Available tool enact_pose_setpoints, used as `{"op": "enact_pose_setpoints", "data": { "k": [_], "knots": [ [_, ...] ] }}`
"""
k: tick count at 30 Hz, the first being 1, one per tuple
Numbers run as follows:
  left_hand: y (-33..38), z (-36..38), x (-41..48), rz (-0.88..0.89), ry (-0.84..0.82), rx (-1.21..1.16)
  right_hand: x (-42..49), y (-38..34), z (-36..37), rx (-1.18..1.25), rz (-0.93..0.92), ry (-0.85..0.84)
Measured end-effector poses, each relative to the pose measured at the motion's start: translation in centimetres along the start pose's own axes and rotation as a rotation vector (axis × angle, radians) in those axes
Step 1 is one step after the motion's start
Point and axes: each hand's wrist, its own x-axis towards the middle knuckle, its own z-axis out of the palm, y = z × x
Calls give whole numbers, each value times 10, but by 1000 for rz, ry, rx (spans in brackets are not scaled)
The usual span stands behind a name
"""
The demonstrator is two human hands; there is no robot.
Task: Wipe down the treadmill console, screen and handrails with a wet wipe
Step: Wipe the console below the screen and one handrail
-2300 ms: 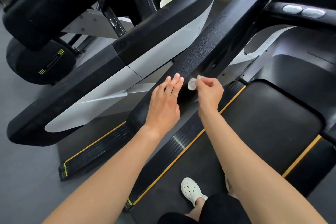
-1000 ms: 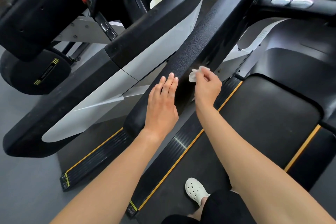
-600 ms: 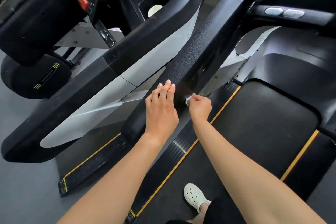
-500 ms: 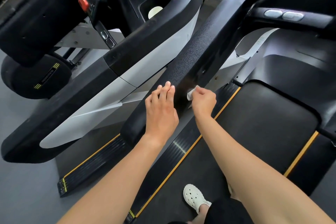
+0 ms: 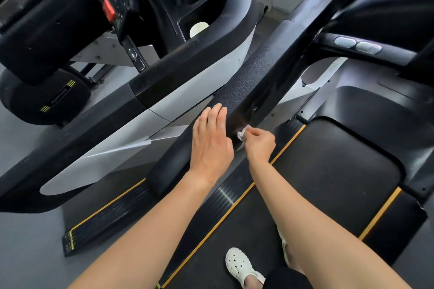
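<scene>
Our left hand (image 5: pixel 211 145) rests flat on the top of the black textured handrail (image 5: pixel 249 77), fingers straight and close together, pointing toward 1 o'clock along it. Just at its 3 o'clock side, our right hand (image 5: pixel 259 142) pinches a small crumpled white wet wipe (image 5: pixel 242 132) between thumb and fingertips and holds it against the rail's glossy inner face. The wipe sits between the two hands, near the left forefinger's edge. The handrail runs from a rounded end near 7 o'clock up toward 1 o'clock, and beyond our fingertips its open top stretches on in that direction. At 9 o'clock a narrow gap parts it from the neighbouring treadmill's rail (image 5: pixel 117 124), black above and white below. At 4 o'clock the dark belt (image 5: pixel 328 171) spreads wide, edged on the near side by a yellow stripe (image 5: pixel 234 204) that runs parallel to the handrail below our right wrist. A white shoe (image 5: pixel 239 263) stands on the belt at 6 o'clock. At 2 o'clock a black crossbar carries two oval silver pads (image 5: pixel 357 44). Grey floor (image 5: pixel 28 241) lies at 8 o'clock.
</scene>
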Motion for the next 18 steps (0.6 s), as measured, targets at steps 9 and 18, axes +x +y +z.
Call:
{"op": "enact_pose_setpoints", "data": {
  "k": [9, 18],
  "knots": [
    [5, 2, 10, 5, -50, 105, 15, -50, -1, 170, -223, 102],
    [15, 4, 8, -40, -55, 130, 19, -37, -7, 136, -74, 85]
  ]
}}
